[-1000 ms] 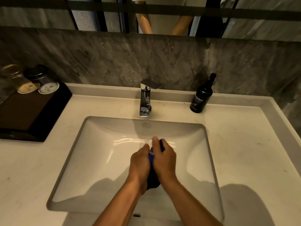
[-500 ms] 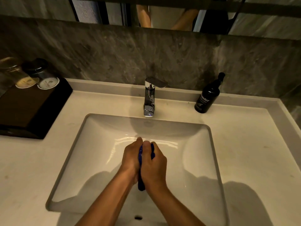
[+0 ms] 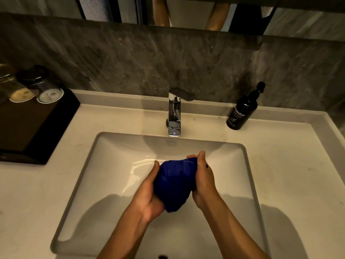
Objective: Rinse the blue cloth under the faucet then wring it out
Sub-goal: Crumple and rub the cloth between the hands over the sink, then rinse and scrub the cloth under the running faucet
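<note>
A person's left hand (image 3: 149, 198) and right hand (image 3: 204, 181) hold a bunched blue cloth (image 3: 174, 184) between them over the middle of the sink (image 3: 112, 165), the fingers of both hands curled around the cloth. The faucet (image 3: 175, 113) stands at the worktop's (image 3: 289, 174) back edge, with a dark soap bottle (image 3: 242, 111) toward the back right corner and a black tray (image 3: 31, 126) at the left edge

One blue cloth (image 3: 174, 184). Two hands: left (image 3: 149, 195), right (image 3: 204, 176). One sink (image 3: 248, 174). One chrome faucet (image 3: 175, 113). One black pump bottle (image 3: 242, 111). Two upturned glasses: (image 3: 16, 86), (image 3: 44, 86). One dark tray (image 3: 37, 131). One countertop (image 3: 298, 174).
</note>
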